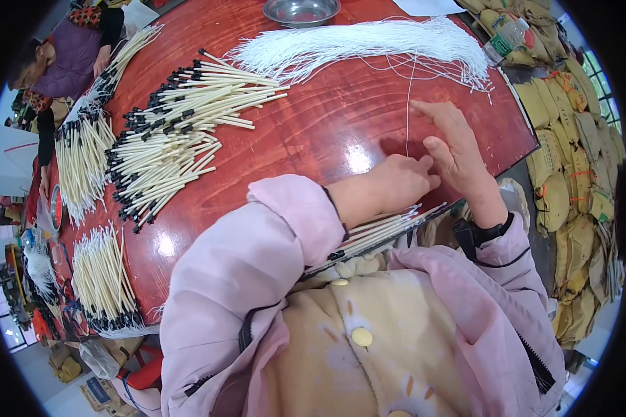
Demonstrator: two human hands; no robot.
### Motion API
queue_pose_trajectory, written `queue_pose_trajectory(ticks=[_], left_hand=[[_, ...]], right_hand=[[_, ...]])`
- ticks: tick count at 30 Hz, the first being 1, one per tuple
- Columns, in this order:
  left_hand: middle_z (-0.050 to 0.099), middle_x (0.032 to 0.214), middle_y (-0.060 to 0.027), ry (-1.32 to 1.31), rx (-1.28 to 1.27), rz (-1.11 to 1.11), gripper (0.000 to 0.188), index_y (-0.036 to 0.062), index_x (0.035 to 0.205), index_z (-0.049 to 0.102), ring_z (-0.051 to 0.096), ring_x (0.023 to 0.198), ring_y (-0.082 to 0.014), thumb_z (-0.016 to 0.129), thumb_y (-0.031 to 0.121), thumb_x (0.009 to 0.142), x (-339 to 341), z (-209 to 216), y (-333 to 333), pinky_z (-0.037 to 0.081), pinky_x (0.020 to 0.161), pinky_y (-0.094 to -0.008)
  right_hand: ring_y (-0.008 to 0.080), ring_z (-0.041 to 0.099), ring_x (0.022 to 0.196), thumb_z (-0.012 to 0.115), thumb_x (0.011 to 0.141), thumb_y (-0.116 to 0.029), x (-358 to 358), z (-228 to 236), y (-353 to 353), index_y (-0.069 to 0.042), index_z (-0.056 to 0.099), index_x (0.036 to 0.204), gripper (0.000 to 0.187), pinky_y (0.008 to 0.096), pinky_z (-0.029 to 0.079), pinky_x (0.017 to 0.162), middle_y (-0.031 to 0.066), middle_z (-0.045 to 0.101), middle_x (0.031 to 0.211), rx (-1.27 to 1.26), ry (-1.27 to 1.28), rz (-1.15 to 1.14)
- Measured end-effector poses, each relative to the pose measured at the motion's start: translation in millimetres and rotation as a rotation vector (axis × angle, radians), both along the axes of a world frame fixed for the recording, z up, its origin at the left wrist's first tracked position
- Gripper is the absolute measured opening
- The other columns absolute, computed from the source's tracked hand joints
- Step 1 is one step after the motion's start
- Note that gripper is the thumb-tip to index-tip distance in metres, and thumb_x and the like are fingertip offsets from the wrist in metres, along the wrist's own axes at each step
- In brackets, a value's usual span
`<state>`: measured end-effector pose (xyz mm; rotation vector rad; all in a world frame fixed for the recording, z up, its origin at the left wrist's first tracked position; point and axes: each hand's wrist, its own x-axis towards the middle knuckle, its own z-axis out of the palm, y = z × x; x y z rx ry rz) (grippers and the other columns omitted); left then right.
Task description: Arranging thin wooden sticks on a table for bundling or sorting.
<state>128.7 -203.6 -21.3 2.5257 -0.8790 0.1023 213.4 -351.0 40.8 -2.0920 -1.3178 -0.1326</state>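
A thin white string (408,104) runs from the white string bundle (368,42) down to my left hand (396,184). The fingers of that hand are curled closed where the string ends, palm mostly hidden. Just right of it, my right hand (458,149) is open, its thumb and fingers apart, with the fingertips close beside the string; whether they touch it I cannot tell. Below my hands, along the near table edge, lie several cream sticks (379,233), partly covered by my left forearm.
Piles of cream sticks with black ends (188,115) lie left of centre on the red table (313,139). Another stick bundle (104,278) stands at the near left. A metal bowl (301,10), a plastic bottle (508,42) and stacked tan sacks (570,139) surround; a person (69,55) works far left.
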Motion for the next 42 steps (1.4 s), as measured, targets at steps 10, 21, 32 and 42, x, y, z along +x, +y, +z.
queue_pose_trajectory(ticks=[10,21,32,42], left_hand=[[0.070,0.093,-0.0124,0.553,-0.821,0.408,0.013,0.0030,0.108,0.062,0.071,0.088,-0.0236,0.063,0.009,0.096,-86.2,37.7,64.8,0.057,0.075,-0.0320],[0.074,0.104,-0.0105,0.747,-1.695,1.073,0.020,0.0010,0.115,0.064,0.074,0.094,-0.0180,0.069,0.010,0.098,-206.2,23.4,148.5,0.059,0.073,-0.0231],[0.075,0.096,-0.0071,0.506,-1.326,1.299,0.018,-0.0001,0.113,0.068,0.073,0.086,-0.0122,0.067,0.008,0.097,-219.8,16.4,165.2,0.056,0.067,-0.0213],[0.067,0.075,-0.0006,0.194,-0.667,1.396,0.010,-0.0009,0.098,0.071,0.060,0.066,-0.0065,0.071,0.001,0.088,-223.9,1.5,171.3,0.049,0.060,-0.0236]], right_hand=[[0.0346,0.056,0.116,0.057,0.101,-0.034,-9.0,-15.4,20.9,-0.002,0.056,0.141,0.051,0.0417,0.042,0.104,0.0166,0.062,0.129,-0.131,-0.044,0.078],[0.0371,0.047,0.128,0.060,0.094,-0.051,-33.2,-34.4,83.3,-0.003,0.049,0.148,0.073,0.0463,0.037,0.112,0.0140,0.048,0.153,-0.355,-0.162,0.342],[0.0375,0.045,0.131,0.060,0.091,-0.054,-42.6,-35.3,93.2,0.002,0.051,0.144,0.078,0.0468,0.036,0.114,0.0151,0.047,0.153,-0.507,-0.267,0.411],[0.0346,0.055,0.117,0.072,0.086,-0.036,-49.8,-24.9,70.4,0.002,0.063,0.130,0.058,0.0447,0.043,0.103,0.0145,0.060,0.139,-0.474,-0.132,0.311]])
